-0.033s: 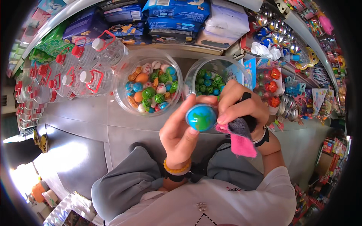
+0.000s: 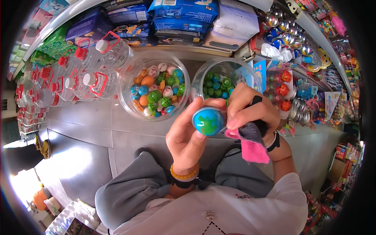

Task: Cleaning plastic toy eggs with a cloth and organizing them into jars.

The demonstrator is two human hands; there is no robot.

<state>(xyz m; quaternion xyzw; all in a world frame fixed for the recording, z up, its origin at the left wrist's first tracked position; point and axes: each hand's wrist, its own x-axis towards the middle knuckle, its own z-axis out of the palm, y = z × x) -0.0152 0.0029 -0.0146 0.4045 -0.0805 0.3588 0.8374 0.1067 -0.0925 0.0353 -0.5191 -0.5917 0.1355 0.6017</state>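
Observation:
A blue-and-green globe-patterned ball (image 2: pixel 207 121) in a clear wrapper sits in the fingers of my left hand (image 2: pixel 182 145), between thumb and fingertips. My right hand (image 2: pixel 254 111) is closed on a pink-and-grey cloth (image 2: pixel 254 152), whose pink end hangs down below the fingers. Its thumb and fingertips pinch at the ball's right edge, by the wrapper; the exact contact is hidden. Beyond my hands stand two clear round tubs. The left tub (image 2: pixel 122 100) holds mixed balls in orange, green, blue and white. In the right tub (image 2: pixel 256 76) lie green and blue balls, partly covered by my right hand.
Large clear bottles (image 2: pixel 105 82) with red handles crowd the floor at left. Stacked packages (image 2: pixel 182 17) fill the shelf behind the tubs. Small toys and red items (image 2: pixel 282 90) line the rack at right. Grey floor tiles (image 2: pixel 84 125) lie around my legs.
The ball has shifted very slightly left and up in my left hand. The cloth's hanging end has swung a little to the right. Both grips stay the same.

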